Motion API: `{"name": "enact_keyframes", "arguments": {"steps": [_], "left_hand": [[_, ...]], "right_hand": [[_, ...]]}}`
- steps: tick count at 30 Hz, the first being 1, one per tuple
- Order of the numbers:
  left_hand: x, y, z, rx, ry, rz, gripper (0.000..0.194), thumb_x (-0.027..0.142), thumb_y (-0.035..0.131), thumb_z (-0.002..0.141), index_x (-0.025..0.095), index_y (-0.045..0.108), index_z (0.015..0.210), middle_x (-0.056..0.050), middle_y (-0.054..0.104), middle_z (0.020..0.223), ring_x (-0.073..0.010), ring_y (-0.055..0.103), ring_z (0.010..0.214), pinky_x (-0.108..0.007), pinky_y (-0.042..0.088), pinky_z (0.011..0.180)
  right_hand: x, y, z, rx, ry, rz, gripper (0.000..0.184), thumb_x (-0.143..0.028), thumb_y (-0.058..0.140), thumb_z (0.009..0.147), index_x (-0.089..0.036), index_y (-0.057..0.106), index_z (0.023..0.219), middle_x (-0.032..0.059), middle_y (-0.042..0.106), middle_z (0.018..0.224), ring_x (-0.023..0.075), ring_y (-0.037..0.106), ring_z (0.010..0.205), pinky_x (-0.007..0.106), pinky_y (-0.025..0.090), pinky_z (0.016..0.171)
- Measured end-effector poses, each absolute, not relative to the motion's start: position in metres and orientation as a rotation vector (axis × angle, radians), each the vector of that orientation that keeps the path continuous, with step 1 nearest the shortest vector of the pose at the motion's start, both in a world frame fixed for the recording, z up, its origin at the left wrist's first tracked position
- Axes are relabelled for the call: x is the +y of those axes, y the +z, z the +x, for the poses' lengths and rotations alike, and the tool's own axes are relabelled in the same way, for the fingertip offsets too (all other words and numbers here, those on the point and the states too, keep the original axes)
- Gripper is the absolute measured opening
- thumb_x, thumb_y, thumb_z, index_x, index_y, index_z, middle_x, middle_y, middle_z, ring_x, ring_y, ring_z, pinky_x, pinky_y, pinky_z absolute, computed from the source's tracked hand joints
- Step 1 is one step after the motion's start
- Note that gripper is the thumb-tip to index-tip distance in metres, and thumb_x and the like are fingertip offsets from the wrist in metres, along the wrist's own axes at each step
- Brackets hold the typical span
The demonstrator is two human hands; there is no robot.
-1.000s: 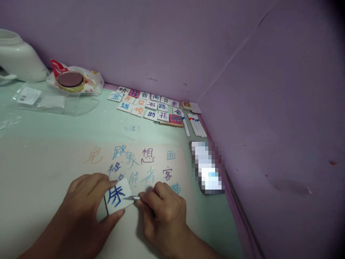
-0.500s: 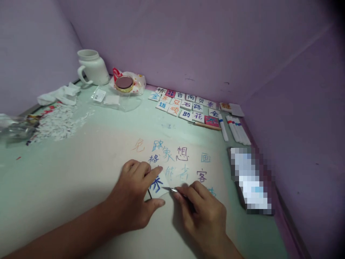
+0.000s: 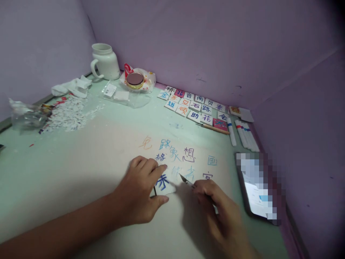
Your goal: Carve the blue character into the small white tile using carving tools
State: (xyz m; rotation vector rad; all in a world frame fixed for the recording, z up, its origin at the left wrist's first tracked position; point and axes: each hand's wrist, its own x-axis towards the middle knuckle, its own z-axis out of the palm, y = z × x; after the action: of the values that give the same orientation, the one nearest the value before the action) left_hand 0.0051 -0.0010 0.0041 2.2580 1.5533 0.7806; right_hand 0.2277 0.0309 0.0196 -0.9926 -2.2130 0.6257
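Observation:
My left hand has its thumb and forefinger closed on opposite edges of a white square tile, which bears a dark blue handwritten character. A craft knife with a pointed blade is gripped in my right hand. Its tip points up and to the left, clear of the tile and to its right. Most of the knife's handle is hidden by my fingers. Coloured characters are written on the pale table surface just beyond both hands.
Character tiles stand in rows at the back, near a wooden-handled tool and markers. A phone lies at right. White shavings, a plastic bag, a white mug and a round-lidded container are at left and back.
My right hand has drawn the knife away from the tile, to the right, and its blade has come off the tile. My left hand keeps hold of the tile. The view has shifted slightly.

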Motion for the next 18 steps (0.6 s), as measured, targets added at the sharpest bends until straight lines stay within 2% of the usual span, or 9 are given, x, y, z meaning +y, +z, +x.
{"name": "enact_keyframes", "arguments": {"steps": [4,10,18], "left_hand": [[-0.001,0.002,0.004,1.542,0.83,2.221,0.046,0.023,0.064,0.074,0.013,0.052,0.118,-0.01,0.054,0.101,-0.0267,0.049,0.094,-0.047,0.034,0.089],[-0.001,0.002,0.004,1.537,0.819,2.196,0.044,0.024,0.065,0.074,0.013,0.054,0.116,-0.01,0.055,0.099,-0.0268,0.05,0.093,-0.048,0.035,0.088],[-0.001,0.005,0.003,1.544,0.765,2.175,0.047,0.022,0.07,0.071,0.01,0.057,0.114,-0.01,0.055,0.097,-0.0267,0.05,0.092,-0.048,0.035,0.089]], "right_hand": [[0.03,0.023,0.226,-2.279,0.386,-0.998,0.028,-0.005,0.047,0.087,-0.02,0.057,0.108,0.0015,0.07,0.084,0.0127,0.068,0.071,0.02,0.051,0.061],[0.02,0.012,0.22,-2.349,0.08,-1.038,0.022,-0.01,0.051,0.087,-0.022,0.067,0.096,-0.0004,0.071,0.076,0.0137,0.065,0.062,0.023,0.043,0.054],[0.021,0.014,0.219,-2.48,-0.102,-1.078,0.028,-0.016,0.046,0.091,-0.026,0.071,0.097,-0.0021,0.072,0.08,0.0126,0.059,0.051,0.025,0.031,0.045]]}}
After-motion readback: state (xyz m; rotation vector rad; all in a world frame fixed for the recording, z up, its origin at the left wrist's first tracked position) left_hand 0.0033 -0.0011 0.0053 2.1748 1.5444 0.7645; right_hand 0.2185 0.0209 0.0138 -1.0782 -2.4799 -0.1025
